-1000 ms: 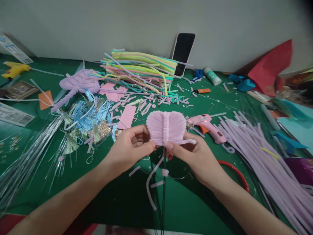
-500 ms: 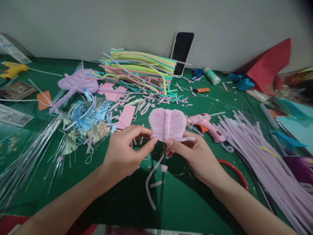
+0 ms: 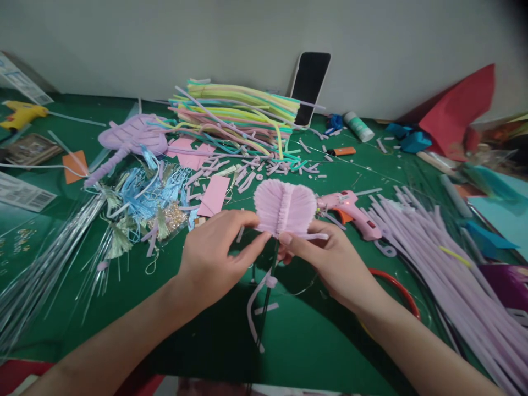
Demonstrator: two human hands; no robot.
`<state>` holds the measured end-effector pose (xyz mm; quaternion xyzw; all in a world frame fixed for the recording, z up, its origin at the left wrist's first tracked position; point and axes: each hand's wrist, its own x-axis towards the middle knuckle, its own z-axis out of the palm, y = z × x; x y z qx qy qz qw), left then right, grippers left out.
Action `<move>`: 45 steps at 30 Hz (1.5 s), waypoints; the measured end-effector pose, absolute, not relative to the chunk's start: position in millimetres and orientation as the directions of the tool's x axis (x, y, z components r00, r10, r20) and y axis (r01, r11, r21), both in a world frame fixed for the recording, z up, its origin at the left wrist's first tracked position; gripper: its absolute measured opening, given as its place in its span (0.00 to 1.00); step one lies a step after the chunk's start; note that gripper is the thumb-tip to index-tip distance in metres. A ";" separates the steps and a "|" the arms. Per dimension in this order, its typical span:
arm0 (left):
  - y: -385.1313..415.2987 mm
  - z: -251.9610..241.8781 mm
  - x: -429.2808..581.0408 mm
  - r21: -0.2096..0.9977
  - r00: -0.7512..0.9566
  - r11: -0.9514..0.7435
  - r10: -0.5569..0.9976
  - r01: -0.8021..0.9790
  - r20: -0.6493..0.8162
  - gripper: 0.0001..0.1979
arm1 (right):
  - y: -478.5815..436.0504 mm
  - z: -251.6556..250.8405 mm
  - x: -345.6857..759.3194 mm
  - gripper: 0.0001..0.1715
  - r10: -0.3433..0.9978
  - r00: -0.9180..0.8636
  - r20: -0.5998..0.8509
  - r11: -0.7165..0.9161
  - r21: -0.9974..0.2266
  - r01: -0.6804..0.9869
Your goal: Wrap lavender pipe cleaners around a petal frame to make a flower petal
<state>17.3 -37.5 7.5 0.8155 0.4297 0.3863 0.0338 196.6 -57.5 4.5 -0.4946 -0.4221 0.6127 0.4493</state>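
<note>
Between my two hands is a lilac pipe-cleaner leaf (image 3: pixel 284 208), rounded, with a twisted ridge down its middle and dark thin stems hanging below. My left hand (image 3: pixel 220 247) pinches its lower left edge between thumb and fingers. At the lower right edge, my right hand (image 3: pixel 325 254) grips it, thumb in front and fingertips partly hidden behind. A short lilac end sticks out over the right fingers. Under the leaf, a loose lilac pipe-cleaner piece (image 3: pixel 251 316) lies on the green table (image 3: pixel 313 346).
A pink glue gun (image 3: pixel 348 212) lies just right of the leaf. Lilac pipe cleaners (image 3: pixel 437 275) spread along the right; a coloured bundle (image 3: pixel 235 115) and a phone (image 3: pixel 310 88) are at the back. Blue tassels (image 3: pixel 144 184) and scraps lie left. Red-handled scissors (image 3: pixel 398 286) sit by my right forearm.
The leaf has tilted slightly, its top leaning right, and its dark stems have swung to the left at the bottom. Both hands keep their hold.
</note>
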 end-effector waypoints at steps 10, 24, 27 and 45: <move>-28.7 4.9 14.3 0.885 0.286 -0.244 0.949 0.397 0.134 0.19 | -58.6 5.2 197.9 0.09 0.972 -0.141 -0.186 -0.203 -0.972 -0.120; -21.5 18.3 15.8 0.892 0.510 0.429 0.740 0.144 -0.438 0.12 | -56.3 6.8 199.3 0.09 0.982 -0.160 -0.097 -0.097 -0.995 0.009; -21.4 18.8 14.8 0.886 0.468 0.442 0.760 0.138 -0.452 0.12 | -57.6 5.4 198.4 0.11 0.996 -0.076 -0.042 -0.039 -0.999 0.031; -19.8 23.6 14.9 0.888 0.438 0.449 0.782 0.098 -0.444 0.12 | -64.8 15.8 208.5 0.06 0.751 -0.232 0.618 0.563 -0.416 0.714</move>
